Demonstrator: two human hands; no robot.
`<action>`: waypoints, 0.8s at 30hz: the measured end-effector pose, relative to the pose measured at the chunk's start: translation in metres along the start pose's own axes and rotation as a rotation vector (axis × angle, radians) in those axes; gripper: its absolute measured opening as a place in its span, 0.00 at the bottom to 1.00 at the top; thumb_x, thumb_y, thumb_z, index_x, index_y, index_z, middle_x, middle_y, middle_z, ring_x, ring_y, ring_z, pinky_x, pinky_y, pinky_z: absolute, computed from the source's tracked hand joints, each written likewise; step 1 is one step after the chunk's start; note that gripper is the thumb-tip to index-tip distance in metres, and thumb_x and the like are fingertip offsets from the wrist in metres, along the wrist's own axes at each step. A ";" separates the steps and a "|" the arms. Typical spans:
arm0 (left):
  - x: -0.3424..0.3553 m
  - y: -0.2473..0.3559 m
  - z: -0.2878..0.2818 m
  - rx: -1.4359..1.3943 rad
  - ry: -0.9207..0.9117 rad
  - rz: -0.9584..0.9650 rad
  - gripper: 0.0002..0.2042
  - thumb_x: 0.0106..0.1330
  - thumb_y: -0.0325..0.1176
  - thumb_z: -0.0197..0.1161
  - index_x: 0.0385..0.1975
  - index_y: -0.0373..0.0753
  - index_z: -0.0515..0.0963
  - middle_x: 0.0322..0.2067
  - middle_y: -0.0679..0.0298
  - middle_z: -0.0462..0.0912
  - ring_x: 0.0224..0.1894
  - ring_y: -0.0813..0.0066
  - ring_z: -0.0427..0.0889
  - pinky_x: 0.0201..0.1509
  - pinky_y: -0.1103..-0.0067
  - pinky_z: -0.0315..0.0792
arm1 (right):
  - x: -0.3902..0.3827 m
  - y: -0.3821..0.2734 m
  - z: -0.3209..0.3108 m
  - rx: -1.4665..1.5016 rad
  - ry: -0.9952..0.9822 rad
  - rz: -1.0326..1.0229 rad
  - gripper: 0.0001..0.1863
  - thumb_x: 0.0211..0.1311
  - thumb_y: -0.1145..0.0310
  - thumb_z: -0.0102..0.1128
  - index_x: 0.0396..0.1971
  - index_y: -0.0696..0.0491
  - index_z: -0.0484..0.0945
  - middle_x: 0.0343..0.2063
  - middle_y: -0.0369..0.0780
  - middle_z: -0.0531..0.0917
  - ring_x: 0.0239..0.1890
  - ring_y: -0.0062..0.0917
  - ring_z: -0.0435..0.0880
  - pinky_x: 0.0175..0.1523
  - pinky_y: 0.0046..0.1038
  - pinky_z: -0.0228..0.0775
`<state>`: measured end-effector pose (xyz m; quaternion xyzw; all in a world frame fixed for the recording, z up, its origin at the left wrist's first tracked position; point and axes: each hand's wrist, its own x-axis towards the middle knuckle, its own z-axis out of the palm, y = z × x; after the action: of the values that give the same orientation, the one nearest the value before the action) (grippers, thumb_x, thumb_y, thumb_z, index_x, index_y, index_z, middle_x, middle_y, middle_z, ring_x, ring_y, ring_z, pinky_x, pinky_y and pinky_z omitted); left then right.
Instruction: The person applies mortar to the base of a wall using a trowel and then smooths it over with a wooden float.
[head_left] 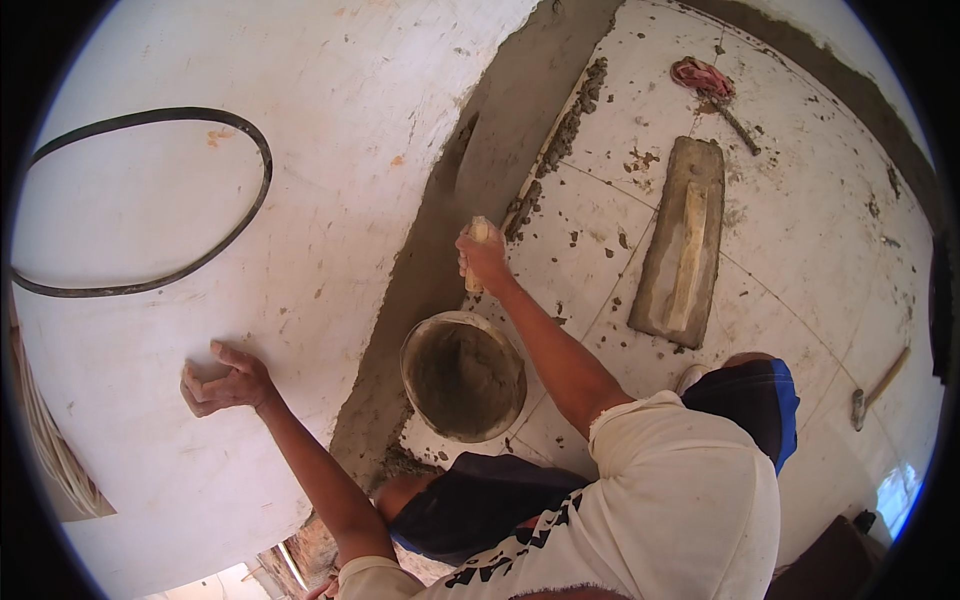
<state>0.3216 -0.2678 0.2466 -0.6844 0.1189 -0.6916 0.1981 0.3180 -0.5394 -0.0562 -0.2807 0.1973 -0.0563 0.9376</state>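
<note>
My right hand (484, 258) is closed around the pale handle of a wooden-handled tool (479, 231), beside a strip of wet grey mortar (425, 255) along the foot of the wall. The tool's working end cannot be made out. Below that hand stands a round bucket (404, 372) with grey mortar (468, 372) inside. My left hand (228, 380) is at the white wall (330, 190), thumb and curved fingers apart, holding nothing; whether it touches the wall cannot be told. Right of my right forearm, a long mortar-smeared float (690, 235) lies on the floor.
Mortar crumbs (573, 115) litter the white tiled floor (800, 230) along the strip. A reddish cloth (703, 77) and a short rod (738, 128) lie at the far right, a hammer (880, 388) nearer. A black hose loop (267, 170) crosses the wall; coiled cable (55, 435) hangs at left.
</note>
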 end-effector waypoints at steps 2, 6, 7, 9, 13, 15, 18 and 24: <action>0.000 0.001 0.001 -0.002 0.006 0.002 0.24 0.69 0.54 0.59 0.51 0.40 0.66 0.50 0.60 0.70 0.54 0.59 0.64 0.55 0.62 0.59 | -0.005 0.008 0.010 -0.073 0.037 0.022 0.05 0.58 0.74 0.59 0.30 0.54 0.71 0.18 0.35 0.74 0.14 0.18 0.73 0.19 0.25 0.70; -0.002 0.010 0.001 0.008 0.009 0.005 0.23 0.69 0.53 0.58 0.50 0.41 0.66 0.49 0.63 0.73 0.54 0.61 0.64 0.55 0.63 0.56 | -0.030 0.030 0.044 -0.153 0.080 -0.014 0.06 0.56 0.72 0.60 0.30 0.54 0.72 0.18 0.35 0.75 0.15 0.20 0.75 0.18 0.26 0.70; -0.002 0.009 0.000 0.020 0.002 0.003 0.23 0.69 0.53 0.58 0.50 0.41 0.66 0.50 0.63 0.73 0.54 0.61 0.64 0.55 0.63 0.56 | -0.041 0.036 0.054 -0.171 0.079 -0.008 0.06 0.56 0.72 0.60 0.31 0.54 0.72 0.17 0.35 0.74 0.15 0.20 0.75 0.18 0.27 0.70; -0.001 0.005 -0.003 0.023 0.003 0.001 0.23 0.69 0.54 0.58 0.50 0.41 0.66 0.49 0.63 0.73 0.54 0.61 0.64 0.55 0.62 0.55 | -0.063 0.046 0.063 -0.198 0.044 -0.024 0.07 0.55 0.72 0.60 0.31 0.54 0.72 0.17 0.35 0.74 0.14 0.20 0.76 0.18 0.27 0.69; -0.002 0.005 -0.001 -0.011 0.007 -0.011 0.24 0.68 0.53 0.60 0.50 0.41 0.66 0.49 0.62 0.72 0.54 0.62 0.64 0.55 0.62 0.55 | -0.071 0.049 0.062 -0.209 0.025 -0.115 0.05 0.56 0.73 0.59 0.30 0.54 0.71 0.17 0.34 0.73 0.14 0.19 0.74 0.17 0.26 0.68; 0.001 0.002 -0.001 -0.026 0.025 -0.005 0.24 0.68 0.53 0.60 0.50 0.41 0.66 0.49 0.62 0.72 0.55 0.62 0.64 0.55 0.62 0.55 | -0.057 0.040 0.056 -0.107 0.102 -0.062 0.05 0.57 0.73 0.59 0.30 0.53 0.71 0.17 0.34 0.73 0.14 0.18 0.73 0.18 0.25 0.69; 0.001 0.005 -0.003 0.005 0.011 0.000 0.24 0.67 0.52 0.61 0.50 0.41 0.66 0.49 0.61 0.72 0.55 0.62 0.63 0.55 0.62 0.55 | -0.015 0.027 0.029 0.071 0.245 0.024 0.07 0.57 0.71 0.61 0.31 0.52 0.71 0.18 0.34 0.74 0.15 0.19 0.75 0.18 0.26 0.70; -0.002 0.001 -0.003 0.022 0.002 0.007 0.24 0.68 0.53 0.60 0.50 0.41 0.66 0.49 0.62 0.72 0.55 0.62 0.63 0.55 0.62 0.55 | -0.008 0.047 0.043 -0.147 0.261 0.087 0.11 0.56 0.68 0.63 0.36 0.55 0.72 0.26 0.41 0.80 0.19 0.28 0.80 0.23 0.32 0.74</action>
<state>0.3187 -0.2681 0.2445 -0.6810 0.1138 -0.6929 0.2077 0.3279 -0.4765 -0.0464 -0.3300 0.3331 -0.0369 0.8825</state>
